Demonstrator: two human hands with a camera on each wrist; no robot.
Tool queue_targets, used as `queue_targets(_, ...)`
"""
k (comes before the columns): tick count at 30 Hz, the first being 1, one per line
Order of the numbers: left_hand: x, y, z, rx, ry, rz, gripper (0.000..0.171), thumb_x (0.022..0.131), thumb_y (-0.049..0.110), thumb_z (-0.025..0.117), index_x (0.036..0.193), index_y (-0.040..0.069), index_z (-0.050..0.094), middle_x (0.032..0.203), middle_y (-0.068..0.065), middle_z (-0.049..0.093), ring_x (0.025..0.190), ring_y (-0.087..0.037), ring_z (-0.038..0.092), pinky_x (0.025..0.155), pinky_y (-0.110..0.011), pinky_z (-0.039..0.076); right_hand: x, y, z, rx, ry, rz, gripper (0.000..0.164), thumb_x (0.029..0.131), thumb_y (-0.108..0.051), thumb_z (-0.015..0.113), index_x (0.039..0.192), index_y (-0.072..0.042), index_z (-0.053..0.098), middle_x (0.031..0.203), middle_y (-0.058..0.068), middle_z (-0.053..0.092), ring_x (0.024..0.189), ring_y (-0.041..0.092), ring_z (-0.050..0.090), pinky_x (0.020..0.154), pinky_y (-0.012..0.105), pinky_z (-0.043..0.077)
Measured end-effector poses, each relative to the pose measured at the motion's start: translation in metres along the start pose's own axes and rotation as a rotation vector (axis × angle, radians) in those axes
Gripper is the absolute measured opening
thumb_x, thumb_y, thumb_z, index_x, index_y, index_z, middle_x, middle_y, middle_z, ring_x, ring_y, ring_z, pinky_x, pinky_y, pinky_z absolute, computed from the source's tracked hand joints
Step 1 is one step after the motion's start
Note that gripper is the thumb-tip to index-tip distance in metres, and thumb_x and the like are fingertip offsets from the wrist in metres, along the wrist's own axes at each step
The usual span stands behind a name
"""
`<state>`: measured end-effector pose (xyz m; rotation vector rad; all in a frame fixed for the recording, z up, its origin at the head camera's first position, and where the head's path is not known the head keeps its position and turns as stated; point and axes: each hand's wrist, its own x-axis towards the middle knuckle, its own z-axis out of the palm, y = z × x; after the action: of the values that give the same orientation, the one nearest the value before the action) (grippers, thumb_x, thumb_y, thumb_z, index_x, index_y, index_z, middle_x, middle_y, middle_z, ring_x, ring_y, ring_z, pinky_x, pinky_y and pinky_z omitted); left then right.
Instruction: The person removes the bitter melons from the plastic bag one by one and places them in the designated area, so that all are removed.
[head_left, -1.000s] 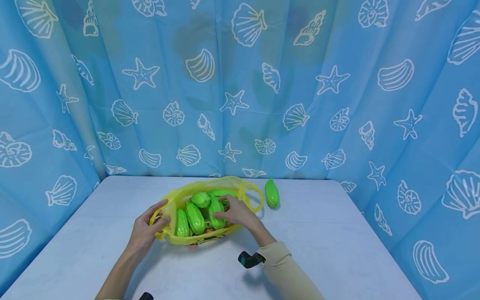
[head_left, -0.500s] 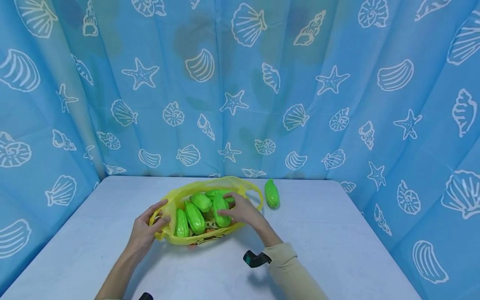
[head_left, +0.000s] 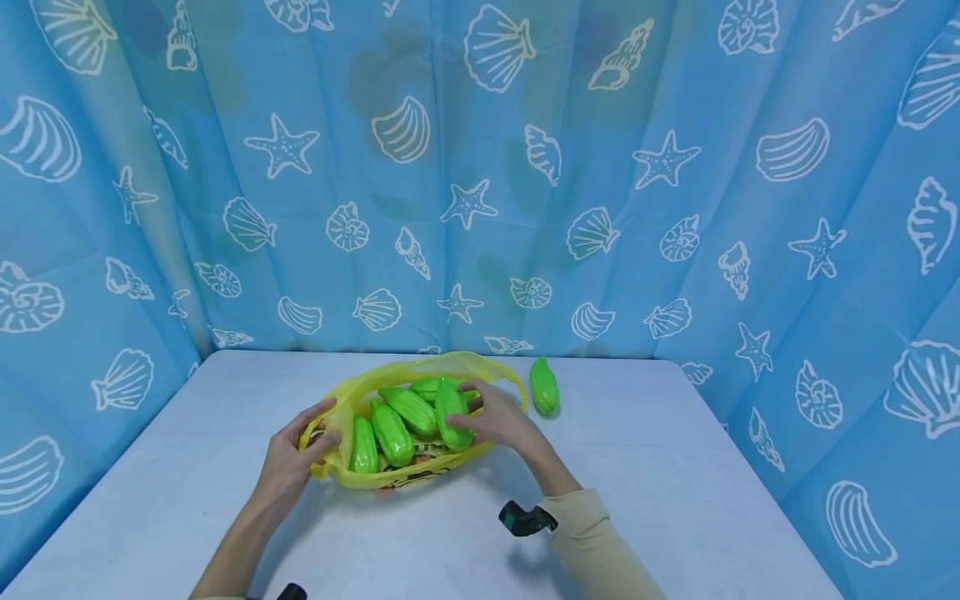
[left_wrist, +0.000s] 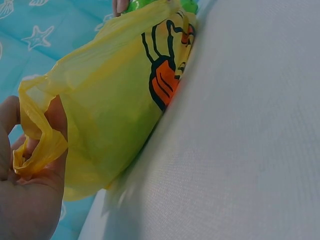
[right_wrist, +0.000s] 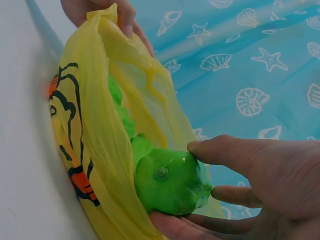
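Observation:
A thin yellow plastic bag (head_left: 348,478) with a dark and orange print lies open-mouthed on the table. My left hand (head_left: 291,457) holds the bag's left side by the handle, with yellow film looped between thumb and fingers (left_wrist: 32,195). Inside the mouth, my right hand (head_left: 501,415) grips a glossy green ribbed gourd (head_left: 452,414) near the right side. Its rounded end (right_wrist: 167,180) shows between thumb and fingers in the right wrist view. Several similar gourds (head_left: 392,433) lie to its left in the bag; one behind is partly hidden.
One more green gourd (head_left: 543,387) lies outside the bag, near the table's back edge. A white cloth covers the table (head_left: 660,483). Blue curtains (head_left: 480,250) with shell prints hang at the back and sides.
My right hand has shifted to the right with the gourd it grips. The gourd beside it has swung round and lies slantwise, more exposed. My left hand has stayed on the bag.

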<state>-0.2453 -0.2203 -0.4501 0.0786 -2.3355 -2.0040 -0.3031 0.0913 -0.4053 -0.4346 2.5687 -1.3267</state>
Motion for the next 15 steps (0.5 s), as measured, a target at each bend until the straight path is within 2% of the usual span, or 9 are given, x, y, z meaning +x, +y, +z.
queue_targets(15,0.001,-0.001,0.0,0.002,0.0,0.003,0.058,0.093,0.025,0.066,0.147,0.021,0.044,0.114,0.0,0.043,0.09,-0.008,0.048,0.068,-0.018,0.048,-0.013,0.002,-0.012,0.003,0.018,-0.031,0.066,0.087,-0.036,0.073,0.143,-0.014,0.045,0.122,0.021,0.061,0.081,0.021,0.068,0.071,0.044,0.059)
